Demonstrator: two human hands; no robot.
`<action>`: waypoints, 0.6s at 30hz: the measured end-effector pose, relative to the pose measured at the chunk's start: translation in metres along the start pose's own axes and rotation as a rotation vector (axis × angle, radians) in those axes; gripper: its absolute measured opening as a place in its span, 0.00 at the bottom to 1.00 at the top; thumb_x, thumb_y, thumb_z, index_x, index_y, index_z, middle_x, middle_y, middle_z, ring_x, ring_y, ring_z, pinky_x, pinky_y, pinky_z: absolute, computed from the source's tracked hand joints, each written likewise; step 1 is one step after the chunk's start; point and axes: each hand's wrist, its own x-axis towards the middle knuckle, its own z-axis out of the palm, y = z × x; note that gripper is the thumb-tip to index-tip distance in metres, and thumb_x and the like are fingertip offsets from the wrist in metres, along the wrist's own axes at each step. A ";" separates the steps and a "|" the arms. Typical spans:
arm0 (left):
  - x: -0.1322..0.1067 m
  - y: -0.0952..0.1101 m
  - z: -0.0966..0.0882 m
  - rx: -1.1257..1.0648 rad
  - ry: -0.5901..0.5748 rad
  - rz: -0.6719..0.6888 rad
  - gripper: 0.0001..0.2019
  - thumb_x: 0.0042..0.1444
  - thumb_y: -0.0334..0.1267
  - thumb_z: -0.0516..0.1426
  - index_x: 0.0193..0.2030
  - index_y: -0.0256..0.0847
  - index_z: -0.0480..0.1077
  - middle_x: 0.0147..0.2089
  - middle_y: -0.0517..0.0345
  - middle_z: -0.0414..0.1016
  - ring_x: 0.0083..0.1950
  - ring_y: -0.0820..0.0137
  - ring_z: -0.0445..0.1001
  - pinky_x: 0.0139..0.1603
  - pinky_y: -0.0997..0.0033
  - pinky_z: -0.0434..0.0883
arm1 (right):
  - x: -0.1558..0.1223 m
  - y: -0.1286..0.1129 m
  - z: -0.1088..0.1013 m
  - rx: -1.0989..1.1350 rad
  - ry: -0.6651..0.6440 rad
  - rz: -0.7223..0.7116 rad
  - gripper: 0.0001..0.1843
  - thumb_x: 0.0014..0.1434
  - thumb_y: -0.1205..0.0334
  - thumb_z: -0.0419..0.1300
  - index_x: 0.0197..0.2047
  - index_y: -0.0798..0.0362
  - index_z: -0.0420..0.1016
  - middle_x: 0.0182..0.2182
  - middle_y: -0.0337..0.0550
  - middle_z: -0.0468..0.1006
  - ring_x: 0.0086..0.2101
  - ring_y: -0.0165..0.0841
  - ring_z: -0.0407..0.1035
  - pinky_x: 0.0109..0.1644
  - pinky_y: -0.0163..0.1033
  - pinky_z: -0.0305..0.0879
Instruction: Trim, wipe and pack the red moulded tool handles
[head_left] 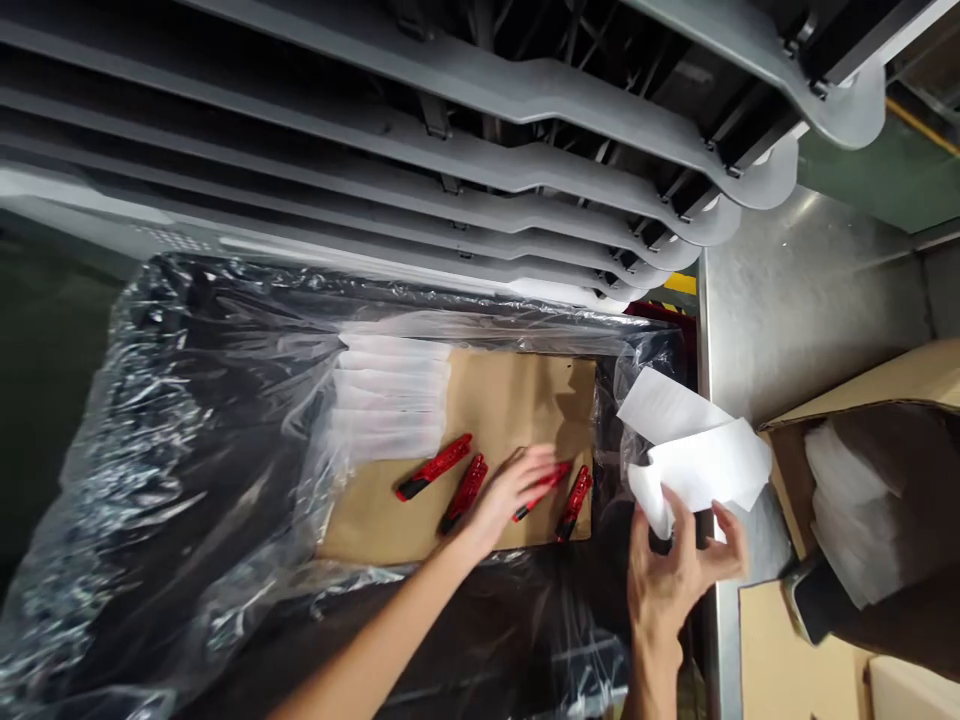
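Note:
Several red-handled utility knives with black tips lie on a brown cardboard sheet (517, 400); one is at the left (435, 467) and another just beside it (465, 493). My left hand (514, 490) is spread over the sheet, its fingers resting on a thin red knife (544, 491). I cannot tell whether they grip it. Another red knife (574, 503) lies at the sheet's right edge. My right hand (675, 580) is shut on a white paper wrapping (701, 465), which partly hides a dark object (660, 542).
Clear and black plastic liner (187, 480) surrounds the cardboard sheet. A stack of white sheets (390, 395) lies at the sheet's left. Grey metal slats (420, 150) run overhead. A steel panel (802, 300) stands right, beside an open cardboard box (862, 480) holding white sheets.

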 end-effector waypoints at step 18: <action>0.002 -0.022 0.030 0.461 -0.406 -0.107 0.19 0.42 0.29 0.70 0.44 0.37 0.78 0.34 0.53 0.82 0.36 0.64 0.78 0.36 0.71 0.69 | 0.078 0.069 -0.014 0.008 -0.184 0.065 0.24 0.67 0.48 0.49 0.50 0.54 0.79 0.48 0.53 0.80 0.49 0.44 0.72 0.52 0.47 0.66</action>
